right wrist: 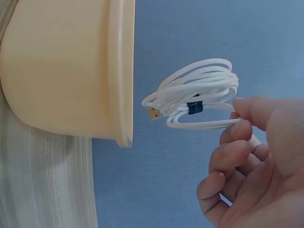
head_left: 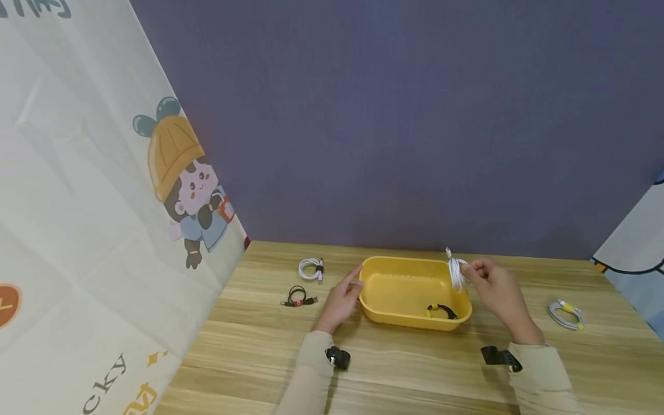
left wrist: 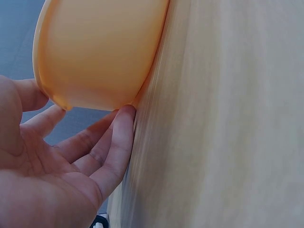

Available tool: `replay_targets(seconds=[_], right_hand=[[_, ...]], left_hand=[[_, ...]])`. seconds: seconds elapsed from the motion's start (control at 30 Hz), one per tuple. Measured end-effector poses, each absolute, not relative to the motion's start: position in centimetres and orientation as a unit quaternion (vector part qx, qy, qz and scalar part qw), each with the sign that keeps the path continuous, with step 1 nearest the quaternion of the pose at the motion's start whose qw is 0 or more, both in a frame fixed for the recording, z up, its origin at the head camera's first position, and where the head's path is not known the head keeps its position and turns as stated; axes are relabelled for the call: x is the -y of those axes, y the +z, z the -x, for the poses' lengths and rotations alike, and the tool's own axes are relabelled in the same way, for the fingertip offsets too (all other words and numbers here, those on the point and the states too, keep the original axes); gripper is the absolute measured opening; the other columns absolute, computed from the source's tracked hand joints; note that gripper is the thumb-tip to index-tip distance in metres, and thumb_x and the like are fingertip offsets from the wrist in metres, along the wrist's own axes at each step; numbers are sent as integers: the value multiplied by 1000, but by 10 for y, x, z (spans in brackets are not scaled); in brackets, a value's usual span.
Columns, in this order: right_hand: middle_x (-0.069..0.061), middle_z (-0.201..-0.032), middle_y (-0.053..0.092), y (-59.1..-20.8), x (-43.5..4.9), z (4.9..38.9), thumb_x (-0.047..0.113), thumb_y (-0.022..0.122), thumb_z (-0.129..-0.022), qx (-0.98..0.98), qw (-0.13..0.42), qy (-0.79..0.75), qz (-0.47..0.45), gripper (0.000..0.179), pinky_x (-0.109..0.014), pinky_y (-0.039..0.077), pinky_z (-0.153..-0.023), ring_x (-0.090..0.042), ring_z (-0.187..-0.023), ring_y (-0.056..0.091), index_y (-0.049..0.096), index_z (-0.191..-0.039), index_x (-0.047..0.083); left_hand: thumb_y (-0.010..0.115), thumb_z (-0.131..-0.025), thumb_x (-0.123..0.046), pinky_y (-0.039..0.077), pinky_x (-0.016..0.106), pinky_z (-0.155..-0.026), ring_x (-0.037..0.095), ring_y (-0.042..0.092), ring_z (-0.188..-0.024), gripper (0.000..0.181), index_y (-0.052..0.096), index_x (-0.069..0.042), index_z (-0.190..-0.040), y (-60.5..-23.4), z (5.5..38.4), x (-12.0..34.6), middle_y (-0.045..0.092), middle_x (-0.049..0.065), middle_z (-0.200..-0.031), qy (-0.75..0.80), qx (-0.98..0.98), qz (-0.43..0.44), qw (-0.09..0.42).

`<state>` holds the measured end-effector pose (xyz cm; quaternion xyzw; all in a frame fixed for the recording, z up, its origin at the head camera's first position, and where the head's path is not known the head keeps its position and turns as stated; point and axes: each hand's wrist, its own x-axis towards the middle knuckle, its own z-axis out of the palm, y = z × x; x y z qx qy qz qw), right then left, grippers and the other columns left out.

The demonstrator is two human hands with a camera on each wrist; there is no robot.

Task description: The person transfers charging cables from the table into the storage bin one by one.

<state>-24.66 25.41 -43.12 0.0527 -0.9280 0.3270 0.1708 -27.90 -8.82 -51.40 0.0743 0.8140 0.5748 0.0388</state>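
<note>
A coiled white cable [head_left: 457, 273] with a black tie hangs above the right end of a yellow plastic bin [head_left: 404, 321]. My right hand [head_left: 498, 288] pinches one side of the coil between thumb and index finger; the right wrist view shows the cable's metal plug [right wrist: 154, 113] pointing toward the bin. With loosely extended fingers, my left hand [head_left: 339, 302] touches the bin's left end, fingertips at the rim and the outer wall in the left wrist view. Inside the bin, near its front right, lies a black cable [head_left: 447, 312] with a yellow part.
Left of the bin lie a coiled white cable [head_left: 309, 270] with a black tie and a small dark cable [head_left: 298, 297]. A grey cable [head_left: 565, 315] with yellow parts rests on the wooden table [head_left: 415, 374] at the right. A dark blue panel [head_left: 404, 127] stands behind.
</note>
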Motion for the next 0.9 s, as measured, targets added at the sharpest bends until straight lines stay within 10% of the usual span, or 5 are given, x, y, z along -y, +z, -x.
replay_targets(seconds=[0.9], right_hand=[[-5, -79, 63, -448, -242, 254, 27, 60, -104, 934, 131, 325, -63, 26, -24, 37, -53, -10, -57, 45, 66, -104, 3]], left_hand=[[49, -109, -34, 56, 27, -71, 12, 68, -77, 48, 43, -34, -156, -514, 278, 88, 74, 12, -114, 566, -820, -75, 36]])
